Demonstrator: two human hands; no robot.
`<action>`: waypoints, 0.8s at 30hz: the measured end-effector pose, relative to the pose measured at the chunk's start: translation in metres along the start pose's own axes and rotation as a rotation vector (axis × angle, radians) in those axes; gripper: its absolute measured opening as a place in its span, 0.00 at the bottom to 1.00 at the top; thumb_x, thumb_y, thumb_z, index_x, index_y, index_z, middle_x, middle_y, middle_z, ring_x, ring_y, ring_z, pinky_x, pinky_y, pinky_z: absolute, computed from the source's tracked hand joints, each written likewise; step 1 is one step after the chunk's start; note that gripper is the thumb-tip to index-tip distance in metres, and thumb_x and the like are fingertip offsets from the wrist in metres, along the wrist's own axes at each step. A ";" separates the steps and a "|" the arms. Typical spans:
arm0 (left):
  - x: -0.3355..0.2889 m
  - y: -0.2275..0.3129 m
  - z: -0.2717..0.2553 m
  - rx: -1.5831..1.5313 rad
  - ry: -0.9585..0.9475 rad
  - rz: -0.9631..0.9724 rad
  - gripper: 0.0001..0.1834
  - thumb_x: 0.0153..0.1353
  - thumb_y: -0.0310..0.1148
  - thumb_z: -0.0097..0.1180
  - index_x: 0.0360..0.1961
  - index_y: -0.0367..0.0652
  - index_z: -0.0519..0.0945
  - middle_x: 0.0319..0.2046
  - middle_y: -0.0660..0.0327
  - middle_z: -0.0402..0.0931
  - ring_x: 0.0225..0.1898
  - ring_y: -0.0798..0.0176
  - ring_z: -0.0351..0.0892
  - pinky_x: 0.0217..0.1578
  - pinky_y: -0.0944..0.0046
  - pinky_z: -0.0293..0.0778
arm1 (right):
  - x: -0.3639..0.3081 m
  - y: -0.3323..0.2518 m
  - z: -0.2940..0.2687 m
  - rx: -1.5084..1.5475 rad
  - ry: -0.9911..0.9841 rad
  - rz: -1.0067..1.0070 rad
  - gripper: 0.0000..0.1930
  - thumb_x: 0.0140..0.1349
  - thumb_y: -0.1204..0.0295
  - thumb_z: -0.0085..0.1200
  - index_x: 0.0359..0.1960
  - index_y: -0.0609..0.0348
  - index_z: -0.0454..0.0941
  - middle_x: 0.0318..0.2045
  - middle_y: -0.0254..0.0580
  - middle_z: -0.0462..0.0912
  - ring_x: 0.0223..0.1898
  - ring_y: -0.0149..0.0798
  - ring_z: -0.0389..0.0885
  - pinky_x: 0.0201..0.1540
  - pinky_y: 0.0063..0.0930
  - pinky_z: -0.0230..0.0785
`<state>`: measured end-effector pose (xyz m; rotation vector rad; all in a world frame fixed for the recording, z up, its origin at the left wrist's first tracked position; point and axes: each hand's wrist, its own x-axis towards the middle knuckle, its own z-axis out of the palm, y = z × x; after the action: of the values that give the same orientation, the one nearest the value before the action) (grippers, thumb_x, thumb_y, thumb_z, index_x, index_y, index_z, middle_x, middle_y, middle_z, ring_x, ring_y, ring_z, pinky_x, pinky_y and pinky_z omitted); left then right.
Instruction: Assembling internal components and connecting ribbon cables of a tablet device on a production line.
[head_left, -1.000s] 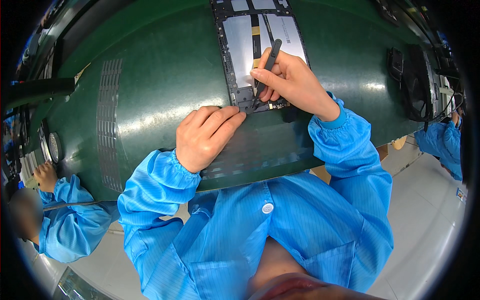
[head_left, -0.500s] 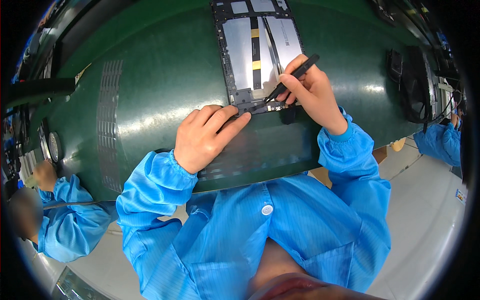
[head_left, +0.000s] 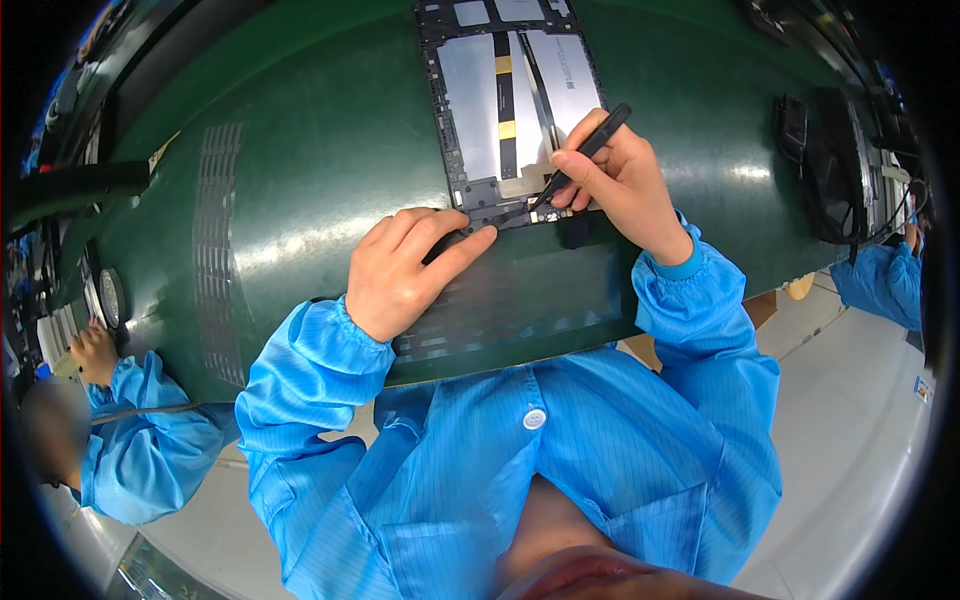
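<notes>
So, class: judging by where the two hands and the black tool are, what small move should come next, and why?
Probably a gentle pry at the tablet's near edge. The right hand holds the black tool with its tip at that edge, while the left hand presses there to steady it.

This is an electronics assembly line, a factory floor rather than a home or office; the long green anti-static tabletop (head_left: 300, 170) runs past several seats; an opened tablet (head_left: 515, 100) lies on it with its back cover off, silver shielding and black ribbon cables exposed; the person wears a blue cleanroom smock (head_left: 520, 470) with elastic cuffs; co-workers in the same smocks sit at the left (head_left: 140, 440) and at the right (head_left: 885, 285); black equipment (head_left: 825, 165) stands on the tabletop's right end.
</notes>
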<state>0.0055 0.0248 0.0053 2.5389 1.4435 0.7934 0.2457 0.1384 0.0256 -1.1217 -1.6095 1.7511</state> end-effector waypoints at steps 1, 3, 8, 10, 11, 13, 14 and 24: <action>0.000 0.000 0.000 -0.005 0.001 -0.003 0.24 0.43 0.30 0.59 0.47 0.55 0.84 0.40 0.65 0.78 0.40 0.62 0.78 0.38 0.64 0.77 | 0.000 0.000 0.000 0.006 0.005 -0.001 0.09 0.67 0.70 0.57 0.38 0.62 0.72 0.26 0.36 0.81 0.27 0.27 0.83 0.25 0.17 0.73; 0.000 -0.001 0.000 -0.004 0.000 -0.002 0.24 0.43 0.30 0.59 0.47 0.55 0.84 0.40 0.65 0.78 0.40 0.62 0.78 0.38 0.64 0.77 | 0.001 0.000 0.002 0.012 0.013 -0.002 0.08 0.67 0.70 0.58 0.38 0.61 0.72 0.26 0.36 0.81 0.27 0.26 0.83 0.25 0.17 0.73; 0.004 0.001 -0.002 -0.020 0.011 -0.021 0.22 0.42 0.26 0.63 0.43 0.53 0.86 0.38 0.63 0.79 0.38 0.60 0.79 0.35 0.63 0.78 | 0.004 0.001 0.004 -0.107 0.001 -0.074 0.09 0.67 0.70 0.57 0.38 0.61 0.72 0.26 0.36 0.81 0.27 0.26 0.82 0.24 0.17 0.72; 0.004 0.000 -0.002 -0.016 0.011 -0.020 0.22 0.42 0.26 0.63 0.43 0.53 0.86 0.38 0.63 0.79 0.38 0.60 0.79 0.35 0.63 0.78 | 0.004 0.000 0.004 -0.108 -0.005 -0.063 0.09 0.67 0.70 0.57 0.38 0.61 0.72 0.26 0.37 0.81 0.27 0.26 0.82 0.25 0.17 0.72; 0.004 0.000 -0.002 -0.015 0.012 -0.020 0.22 0.42 0.26 0.63 0.43 0.53 0.86 0.38 0.63 0.79 0.38 0.60 0.79 0.35 0.63 0.78 | 0.004 -0.001 0.004 -0.110 -0.011 -0.050 0.09 0.67 0.69 0.57 0.38 0.61 0.72 0.26 0.37 0.82 0.27 0.26 0.82 0.25 0.17 0.72; 0.005 0.001 -0.003 -0.019 0.012 -0.021 0.22 0.43 0.26 0.63 0.43 0.53 0.86 0.39 0.64 0.79 0.38 0.60 0.79 0.35 0.63 0.78 | 0.004 0.000 0.002 -0.056 -0.002 -0.030 0.09 0.67 0.69 0.58 0.38 0.61 0.72 0.26 0.38 0.82 0.27 0.26 0.82 0.25 0.17 0.72; 0.005 0.001 -0.003 -0.018 0.013 -0.021 0.22 0.43 0.26 0.63 0.43 0.53 0.86 0.39 0.64 0.79 0.38 0.60 0.79 0.35 0.63 0.78 | 0.003 0.000 0.001 -0.002 0.006 -0.010 0.09 0.67 0.69 0.58 0.38 0.61 0.72 0.25 0.38 0.82 0.27 0.26 0.83 0.25 0.16 0.72; -0.008 0.000 0.004 0.079 -0.046 0.020 0.29 0.44 0.30 0.58 0.53 0.59 0.82 0.41 0.64 0.75 0.39 0.63 0.77 0.37 0.65 0.74 | 0.001 0.006 0.008 -0.049 -0.008 0.003 0.10 0.67 0.69 0.58 0.36 0.61 0.72 0.23 0.38 0.82 0.25 0.26 0.82 0.26 0.16 0.72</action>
<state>0.0043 0.0188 -0.0014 2.6153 1.4658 0.6895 0.2396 0.1334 0.0191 -1.1418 -1.6647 1.7292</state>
